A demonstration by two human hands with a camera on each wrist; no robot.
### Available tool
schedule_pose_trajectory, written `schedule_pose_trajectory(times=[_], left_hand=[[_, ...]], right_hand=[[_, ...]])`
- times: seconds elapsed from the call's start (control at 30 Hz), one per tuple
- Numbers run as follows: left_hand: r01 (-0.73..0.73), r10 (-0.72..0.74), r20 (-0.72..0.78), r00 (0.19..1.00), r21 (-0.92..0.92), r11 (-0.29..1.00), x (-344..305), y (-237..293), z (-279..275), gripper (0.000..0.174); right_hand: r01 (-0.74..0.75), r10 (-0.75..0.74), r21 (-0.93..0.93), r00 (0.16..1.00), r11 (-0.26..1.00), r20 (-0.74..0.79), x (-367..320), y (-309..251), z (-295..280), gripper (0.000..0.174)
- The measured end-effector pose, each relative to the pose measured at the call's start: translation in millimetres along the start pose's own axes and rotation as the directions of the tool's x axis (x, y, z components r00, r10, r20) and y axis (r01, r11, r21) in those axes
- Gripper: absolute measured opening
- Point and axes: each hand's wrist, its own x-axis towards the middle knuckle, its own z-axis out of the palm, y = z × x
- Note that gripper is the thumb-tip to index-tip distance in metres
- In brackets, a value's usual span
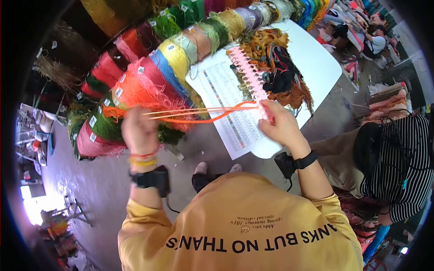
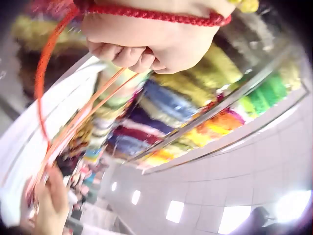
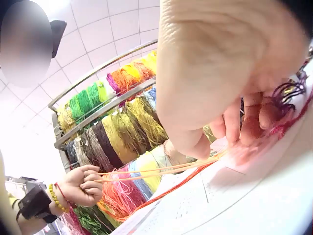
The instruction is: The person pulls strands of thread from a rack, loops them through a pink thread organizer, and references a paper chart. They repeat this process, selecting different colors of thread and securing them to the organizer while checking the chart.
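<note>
My left hand (image 1: 140, 131) is curled round the ends of pale orange threads (image 1: 190, 112), which run taut across to my right hand (image 1: 281, 124). A thicker, brighter orange strand (image 1: 221, 118) sags loosely below them. The right hand pinches the threads at the lower end of a pink card with punched holes (image 1: 246, 67). In the right wrist view, its fingertips (image 3: 232, 125) are bent down close over the white surface. Dark and rust-coloured thread bundles (image 1: 285, 72) hang from the card, which lies over a printed chart sheet (image 1: 226, 104).
A white table (image 1: 323, 63) lies under the sheet. Rows of coloured thread skeins (image 1: 176, 52) hang on a rack along the far left side. A person in a striped top (image 1: 402, 158) is close on the right. Others sit farther back.
</note>
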Motion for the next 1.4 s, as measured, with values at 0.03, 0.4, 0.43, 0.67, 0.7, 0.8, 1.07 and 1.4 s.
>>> schedule_pose_trajectory(times=[0.03, 0.4, 0.43, 0.67, 0.7, 0.8, 1.07, 1.4], left_hand=[[-0.159, 0.17, -0.099, 0.98, 0.111, 0.981, -13, 32, -4, 0.029], [-0.225, 0.06, 0.219, 0.974, 0.966, 0.126, -112, -31, -24, 0.021], [-0.038, -0.148, 0.104, 0.984, 0.921, 0.388, -106, -60, -24, 0.022], [0.269, -0.372, 0.072, 0.925, 0.567, 0.779, -77, -148, 33, 0.023], [0.196, -0.321, 0.065, 0.945, 0.673, 0.713, -78, -142, 34, 0.023], [0.043, -0.227, 0.109, 0.968, 0.816, 0.576, -81, -111, 29, 0.022], [-0.042, -0.195, 0.113, 0.974, 0.94, 0.337, -111, 31, -17, 0.022], [0.163, -0.074, -0.225, 0.972, 0.862, -0.48, -193, 181, -152, 0.018]], right_hand=[[0.016, -0.016, 0.006, 1.0, 1.0, -0.005, 0, 1, 1, 0.045], [0.041, -0.041, 0.033, 0.999, 0.999, 0.013, -2, 7, 9, 0.031], [0.14, -0.141, -0.053, 0.989, 0.989, -0.033, -2, 6, 10, 0.03], [0.26, -0.318, -0.356, 0.942, 0.897, -0.112, 23, 6, 29, 0.03], [0.213, -0.279, -0.382, 0.952, 0.899, -0.126, 27, 11, 31, 0.03], [0.08, -0.163, -0.412, 0.972, 0.908, -0.17, 32, 19, 29, 0.033], [0.005, -0.019, -0.044, 0.943, 0.999, -0.331, 54, 62, 9, 0.052], [-0.057, 0.363, 0.593, 0.836, 0.803, -0.411, 91, 69, -101, 0.035]])
